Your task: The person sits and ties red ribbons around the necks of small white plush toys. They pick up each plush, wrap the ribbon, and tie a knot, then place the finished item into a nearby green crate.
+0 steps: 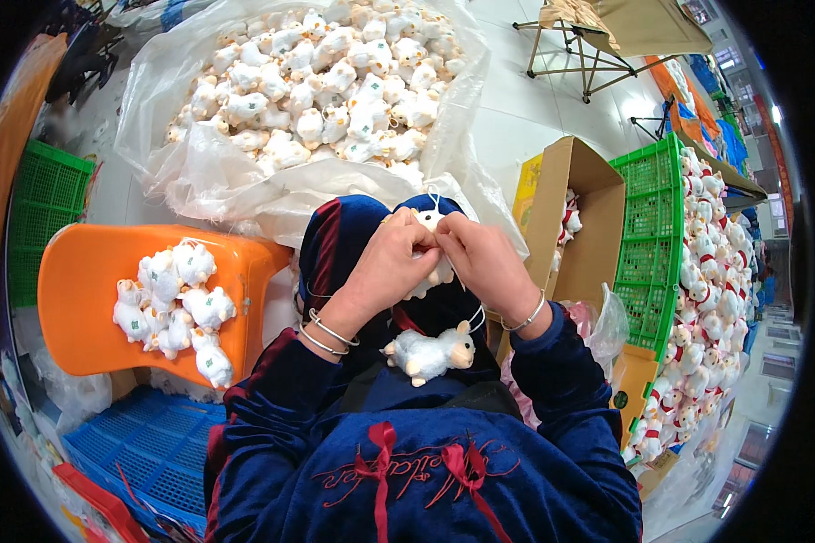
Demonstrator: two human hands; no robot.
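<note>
Head view: one held plush animal (436, 274), white, is located above the lap, between both hands, a pale cord loop standing at its head. By the left hand (394, 258) it is pinched with curled fingers; by the right hand (489, 262) it is gripped likewise, fingertips nearly meeting, probably for fine control. Whether any thread is also pinched cannot be told. One lap plush animal (433, 353), pale grey-blue, is laid nearer on the thighs, presumably for quick reach. At left, a small toy group (172, 308) is set on an orange stool (77, 299), seemingly as a side surface. At far centre, a large toy heap (335, 90) is contained by a clear plastic bag (199, 176), its mouth spread wide, apparently for easy access. At right, red-banded toys (697, 317) are massed beside a green crate (647, 231), apparently grouped apart from the unbanded ones. Writing: red cursive script is embroidered across the navy top (426, 471); green marks on several toys are too small to be read; no brand is identified.
</note>
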